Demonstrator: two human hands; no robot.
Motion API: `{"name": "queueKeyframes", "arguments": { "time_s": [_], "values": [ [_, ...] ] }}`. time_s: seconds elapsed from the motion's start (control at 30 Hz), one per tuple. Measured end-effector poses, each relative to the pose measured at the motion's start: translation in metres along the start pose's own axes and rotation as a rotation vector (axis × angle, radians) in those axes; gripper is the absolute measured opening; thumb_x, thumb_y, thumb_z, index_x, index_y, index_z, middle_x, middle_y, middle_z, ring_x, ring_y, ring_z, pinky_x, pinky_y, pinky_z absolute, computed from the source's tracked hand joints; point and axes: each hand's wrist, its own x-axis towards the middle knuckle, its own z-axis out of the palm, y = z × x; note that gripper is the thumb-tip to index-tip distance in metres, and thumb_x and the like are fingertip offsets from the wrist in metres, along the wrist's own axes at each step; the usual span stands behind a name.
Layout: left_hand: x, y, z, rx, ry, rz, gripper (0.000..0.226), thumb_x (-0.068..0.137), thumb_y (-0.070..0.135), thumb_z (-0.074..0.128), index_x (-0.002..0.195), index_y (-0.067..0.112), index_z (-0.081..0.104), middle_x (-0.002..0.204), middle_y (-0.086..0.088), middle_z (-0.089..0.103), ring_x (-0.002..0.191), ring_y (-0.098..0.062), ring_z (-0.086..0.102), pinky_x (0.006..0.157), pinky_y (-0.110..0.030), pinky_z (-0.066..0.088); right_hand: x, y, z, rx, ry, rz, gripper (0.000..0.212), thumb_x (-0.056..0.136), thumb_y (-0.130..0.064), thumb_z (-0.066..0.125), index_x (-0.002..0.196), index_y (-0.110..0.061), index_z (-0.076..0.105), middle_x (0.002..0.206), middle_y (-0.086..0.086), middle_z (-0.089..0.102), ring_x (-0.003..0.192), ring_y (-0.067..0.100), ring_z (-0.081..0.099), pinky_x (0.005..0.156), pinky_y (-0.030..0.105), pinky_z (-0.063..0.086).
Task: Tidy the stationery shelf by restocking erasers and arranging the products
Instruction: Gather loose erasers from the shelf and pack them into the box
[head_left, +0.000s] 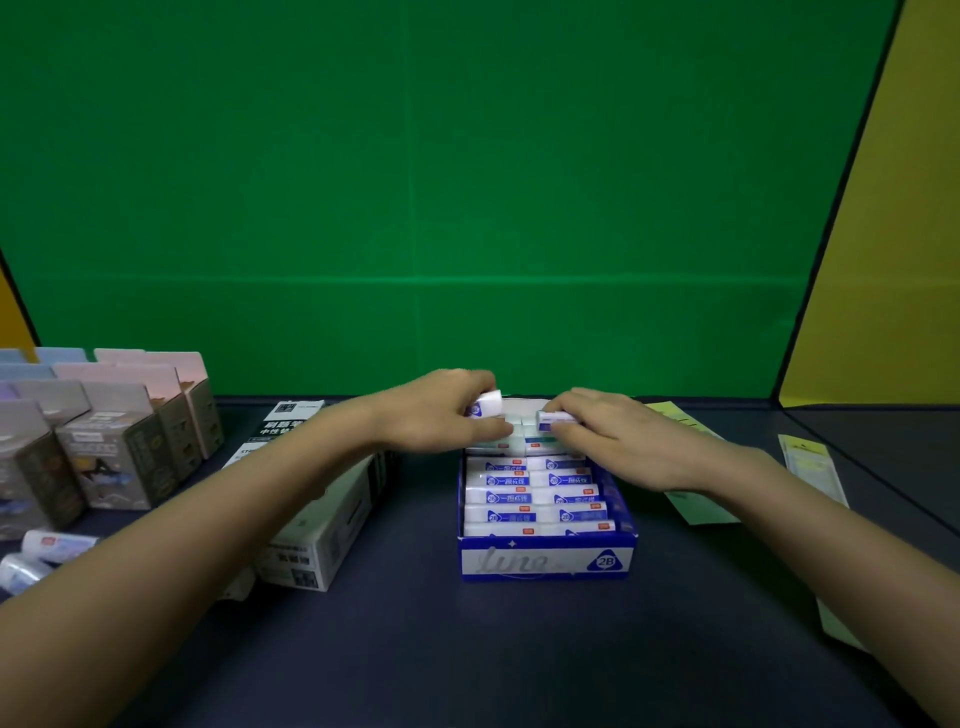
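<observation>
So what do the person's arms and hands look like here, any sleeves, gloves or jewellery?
Both arms are bare as far as the picture shows: no sleeves in view. The left hand and right hand wear no gloves, and no watch, bracelet or ring is visible on either wrist or the fingers that show. There are no markings or cables.

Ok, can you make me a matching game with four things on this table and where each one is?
Things:
1. blue eraser box
2. white carton
3. grey-and-pink boxes
4. pale green packets

Places:
A. far left, standing in rows
B. right side, lying flat
C. middle, under both hands
D. lying just left of the blue box

Pairs: 1-C, 2-D, 3-A, 4-B
</observation>
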Motion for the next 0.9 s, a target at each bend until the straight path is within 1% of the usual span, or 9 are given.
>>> {"name": "queueKeyframes", "arguments": {
  "time_s": [0.1,0.2,0.3,0.37,0.47,0.57,0.63,0.77,0.9],
  "values": [
    [-0.003,0.003,-0.001,-0.057,-0.128,-0.039,0.017,0.094,0.025,0.04,0.08,0.019,0.031,0.074,0.006,0.039,0.066,-0.01,0.036,0.061,-0.027,0.031,-0.002,0.0,-0.002,0.024,0.013,0.001,0.027,0.099,-0.027,0.03,0.113,-0.014,0.048,0.099,-0.004,0.045,0.095,0.012,0.043,0.08,0.024,0.028],
    [-0.005,0.002,0.004,-0.068,-0.136,0.016,0.017,0.096,0.025,0.038,0.092,0.009,0.033,0.083,0.0,0.042,0.072,-0.012,0.037,0.064,-0.027,0.031,-0.003,0.004,-0.003,0.039,0.035,-0.01,0.029,0.097,-0.024,0.038,0.122,-0.014,0.048,0.105,-0.006,0.048,0.097,0.009,0.045,0.077,0.021,0.028],
    [-0.004,0.0,0.007,-0.014,-0.089,0.089,0.023,0.091,0.028,0.051,0.101,0.007,0.048,0.093,-0.001,0.046,0.078,-0.011,0.042,0.066,-0.013,0.035,-0.005,0.009,-0.002,0.071,0.044,-0.004,0.026,0.093,-0.026,0.047,0.119,-0.022,0.047,0.114,-0.004,0.059,0.099,0.012,0.051,0.077,0.026,0.035],
    [-0.002,-0.001,0.009,0.066,-0.045,0.134,0.025,0.086,0.029,0.059,0.102,0.01,0.056,0.094,0.003,0.047,0.08,-0.012,0.044,0.066,-0.012,0.035,-0.007,0.011,-0.001,0.092,0.056,-0.006,0.024,0.092,-0.028,0.051,0.115,-0.026,0.046,0.114,-0.004,0.062,0.094,0.01,0.053,0.075,0.023,0.039],
    [-0.001,-0.003,0.014,0.143,0.03,0.137,0.026,0.078,0.033,0.068,0.099,0.018,0.065,0.092,0.005,0.058,0.078,-0.012,0.049,0.071,-0.027,0.042,-0.009,0.008,-0.001,0.14,0.099,-0.027,0.019,0.09,-0.026,0.055,0.108,-0.027,0.049,0.109,-0.006,0.063,0.087,0.003,0.054,0.07,0.014,0.041],
    [-0.002,-0.003,0.02,0.172,0.103,0.113,0.025,0.075,0.033,0.071,0.097,0.02,0.069,0.1,0.004,0.068,0.073,-0.011,0.049,0.068,-0.025,0.04,-0.008,0.004,-0.001,0.129,0.137,-0.027,0.021,0.088,-0.024,0.058,0.109,-0.024,0.055,0.11,-0.006,0.06,0.096,0.01,0.055,0.084,0.025,0.045],
    [-0.002,-0.002,0.022,0.169,0.124,0.099,0.025,0.076,0.033,0.07,0.097,0.02,0.07,0.101,0.004,0.07,0.071,-0.011,0.049,0.067,-0.024,0.039,-0.007,0.003,0.001,0.111,0.152,-0.03,0.024,0.086,-0.022,0.061,0.11,-0.021,0.058,0.11,-0.005,0.062,0.098,0.009,0.056,0.089,0.027,0.045],
    [-0.003,0.0,0.026,0.154,0.141,0.082,0.023,0.076,0.029,0.069,0.096,0.02,0.071,0.101,0.002,0.071,0.072,-0.011,0.049,0.068,-0.024,0.039,-0.007,0.005,0.008,0.01,0.182,-0.019,0.027,0.083,-0.025,0.064,0.11,-0.021,0.062,0.109,-0.007,0.066,0.088,0.002,0.051,0.079,0.018,0.039],
    [-0.005,0.001,0.027,0.175,0.144,0.073,0.025,0.074,0.023,0.067,0.099,0.019,0.071,0.104,0.001,0.068,0.075,-0.01,0.047,0.072,-0.025,0.04,-0.007,0.004,0.006,-0.114,0.17,-0.003,0.028,0.083,-0.029,0.064,0.11,-0.024,0.062,0.11,-0.007,0.062,0.089,0.008,0.051,0.077,0.024,0.04]
  ]
}}
